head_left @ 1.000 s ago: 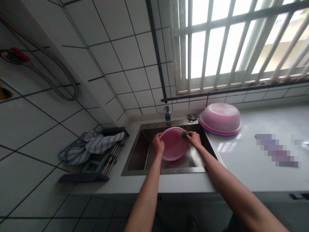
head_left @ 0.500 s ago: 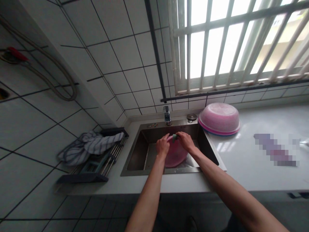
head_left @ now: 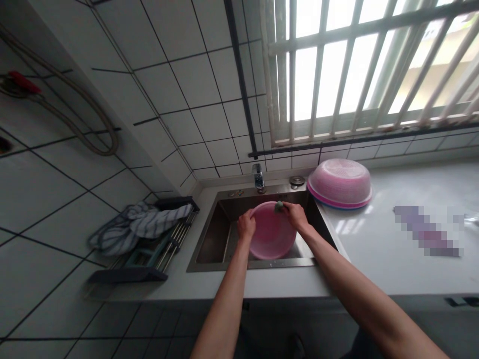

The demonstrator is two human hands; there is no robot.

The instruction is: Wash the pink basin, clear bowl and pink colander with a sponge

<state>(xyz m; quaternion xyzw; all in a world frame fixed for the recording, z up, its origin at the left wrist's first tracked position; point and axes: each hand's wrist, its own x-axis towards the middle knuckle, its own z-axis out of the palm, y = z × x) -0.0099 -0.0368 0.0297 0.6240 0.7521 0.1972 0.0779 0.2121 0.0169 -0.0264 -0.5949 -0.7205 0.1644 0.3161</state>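
A pink plastic basin (head_left: 271,233) is tilted up inside the steel sink (head_left: 213,239), its hollow facing me. My left hand (head_left: 246,225) is closed on the basin's left rim. My right hand (head_left: 295,215) is closed on a small grey-green scouring pad (head_left: 279,206) and presses it against the basin's upper right rim.
A tap (head_left: 258,177) stands behind the sink. Upturned pink basins (head_left: 340,183) are stacked on the white counter (head_left: 392,259) to the right. A striped cloth (head_left: 144,224) lies over a drying rack (head_left: 149,257) to the left. Tiled walls and a barred window (head_left: 366,70) rise behind.
The basin has tipped back so its hollow faces me again. My right hand with the pad moved from the top middle of the rim toward the upper right.
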